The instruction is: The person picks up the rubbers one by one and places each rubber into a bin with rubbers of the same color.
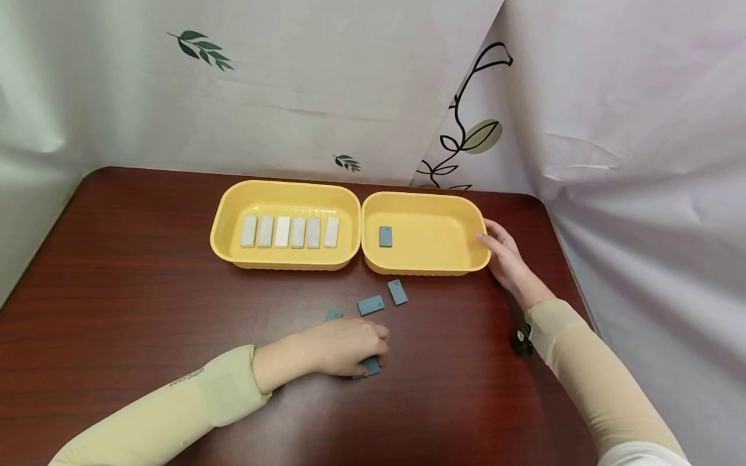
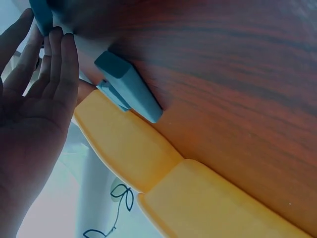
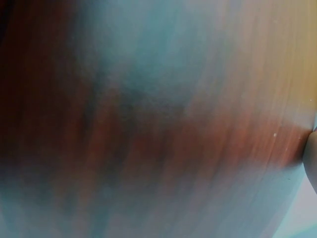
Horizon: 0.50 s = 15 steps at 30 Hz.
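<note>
My left hand [image 1: 344, 346] reaches over the table and pinches a small blue-grey block [image 1: 370, 367] between thumb and fingertips. In the left wrist view that block [image 2: 42, 15] shows at the fingertips. More blue-grey blocks lie between this hand and the containers: one block [image 1: 334, 314] partly behind the hand, another block [image 1: 370, 305] ahead of it, and a third block [image 1: 397, 292] close to the right yellow container [image 1: 425, 268]. At that container's right end my right hand [image 1: 506, 255] grips the rim, thumb over the edge. One blue-grey block [image 1: 385, 237] stands inside at the left.
A second yellow container [image 1: 285, 264] adjoins on the left, with several white blocks [image 1: 282, 232] in a row. Both sit near the back of the dark red-brown table [image 1: 116, 291]. Pale patterned curtains [image 1: 291, 97] hang behind and at the sides.
</note>
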Motion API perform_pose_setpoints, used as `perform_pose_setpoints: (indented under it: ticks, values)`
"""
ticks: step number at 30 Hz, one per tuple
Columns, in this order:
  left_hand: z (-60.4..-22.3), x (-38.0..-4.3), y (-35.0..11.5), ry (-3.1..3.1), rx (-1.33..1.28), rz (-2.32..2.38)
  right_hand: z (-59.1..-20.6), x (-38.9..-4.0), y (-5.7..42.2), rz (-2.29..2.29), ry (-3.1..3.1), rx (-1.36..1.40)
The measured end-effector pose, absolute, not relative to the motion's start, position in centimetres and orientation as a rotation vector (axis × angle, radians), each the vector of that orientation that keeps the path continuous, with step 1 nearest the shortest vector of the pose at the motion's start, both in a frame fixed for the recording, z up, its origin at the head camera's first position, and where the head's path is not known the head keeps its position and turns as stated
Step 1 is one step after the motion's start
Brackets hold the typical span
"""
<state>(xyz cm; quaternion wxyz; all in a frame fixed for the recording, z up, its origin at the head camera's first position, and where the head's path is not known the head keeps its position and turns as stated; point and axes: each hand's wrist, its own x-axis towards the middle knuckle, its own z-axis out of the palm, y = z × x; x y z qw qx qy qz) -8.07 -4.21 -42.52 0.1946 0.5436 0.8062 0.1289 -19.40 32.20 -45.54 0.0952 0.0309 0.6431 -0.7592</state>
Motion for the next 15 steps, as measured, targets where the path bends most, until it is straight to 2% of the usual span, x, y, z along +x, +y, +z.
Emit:
perform_pose_setpoints:
  ticks: [15]
  values:
    - [-42.58, -8.75, -4.66, 2.212, 1.528, 0.515, -45.43, -19.32, 32.24, -2.249, 1.905, 0.095]
